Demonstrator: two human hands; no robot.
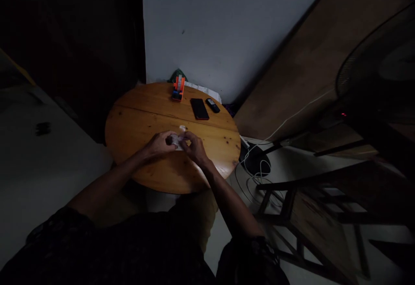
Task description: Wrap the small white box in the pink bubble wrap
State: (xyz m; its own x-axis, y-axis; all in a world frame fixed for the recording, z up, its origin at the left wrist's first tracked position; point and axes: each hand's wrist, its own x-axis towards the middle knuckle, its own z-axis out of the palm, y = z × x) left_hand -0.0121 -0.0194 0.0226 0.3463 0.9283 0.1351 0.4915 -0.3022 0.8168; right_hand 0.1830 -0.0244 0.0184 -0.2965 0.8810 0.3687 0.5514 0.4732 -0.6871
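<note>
Over the middle of a round wooden table, both my hands meet at a small whitish, crinkled piece that looks like paper or thin plastic; its exact kind is too small and dark to tell. My left hand grips it from the left, thumb and fingers curled around its edge. From the right, my right hand pinches its other side. A small white round piece lies on the wood just beyond my fingertips.
Toward the table's far side stand an orange tape dispenser, a dark smartphone and a small keypad phone. White paper lies behind them by the wall. At right are a wooden chair, a fan and loose cables.
</note>
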